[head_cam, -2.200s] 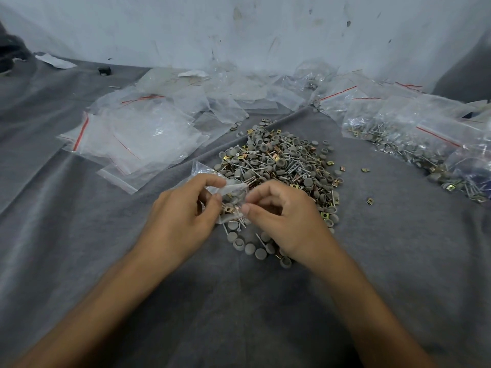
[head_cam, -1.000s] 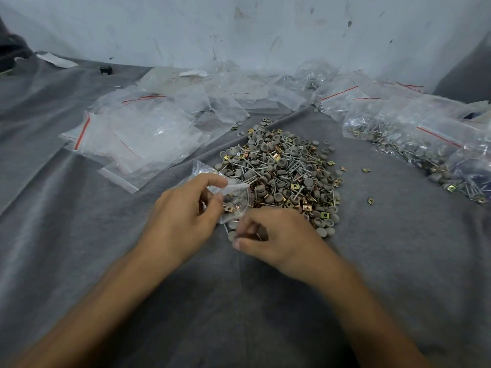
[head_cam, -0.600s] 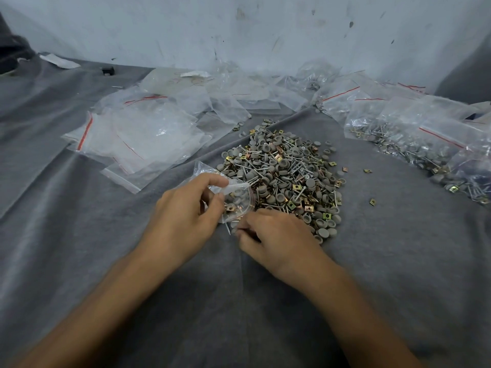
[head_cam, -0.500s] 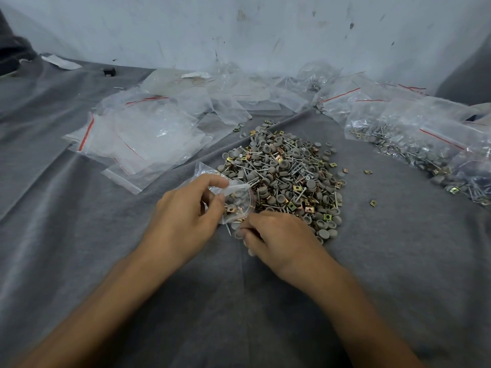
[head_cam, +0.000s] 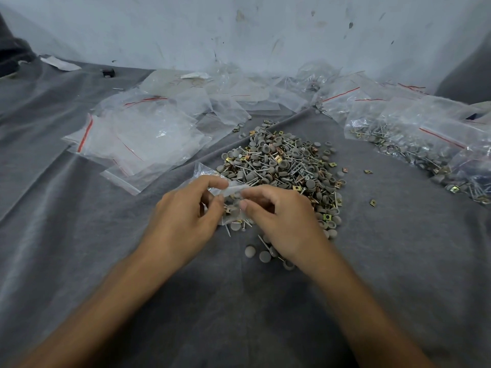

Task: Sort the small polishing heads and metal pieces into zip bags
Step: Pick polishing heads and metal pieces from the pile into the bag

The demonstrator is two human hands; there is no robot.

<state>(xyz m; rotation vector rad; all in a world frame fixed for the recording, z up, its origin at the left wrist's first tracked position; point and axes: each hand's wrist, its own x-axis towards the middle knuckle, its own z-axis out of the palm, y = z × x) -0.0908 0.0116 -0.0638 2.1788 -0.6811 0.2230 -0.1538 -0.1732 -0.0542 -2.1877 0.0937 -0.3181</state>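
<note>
A grey cloth (head_cam: 79,261) covered the whole work surface, wrinkled in long folds, and ran back to a scuffed pale wall (head_cam: 186,30) along its far edge. A spread of empty zip bags (head_cam: 138,139), clear with red seal lines, lay overlapping from the far left part of the cloth across to the far middle. Filled zip bags (head_cam: 425,144) were heaped along the right edge, packed with grey heads and pins.

In the centre of the cloth sat the heap (head_cam: 281,166) of loose polishing heads, thin metal pins and small brass-coloured squares, all mixed together.

At the near side of the heap the two hands met. The left hand (head_cam: 183,216) had its fingers curled, thumb and forefinger pinching the left lip of a small zip bag (head_cam: 233,208). The right hand (head_cam: 281,221) was also curled, its thumb and forefinger closed narrowly on the bag's right lip; whether a piece also sat between them could not be told. The bag hung between the hands just over the cloth, touching the heap's near edge, with a few grey heads and pins visible through its film.

Several loose grey heads (head_cam: 250,251) lay on the cloth just beside the right wrist. A few stray metal pieces (head_cam: 372,202) lay apart to the right of the heap. A small black object (head_cam: 108,72) sat near the far left corner.
</note>
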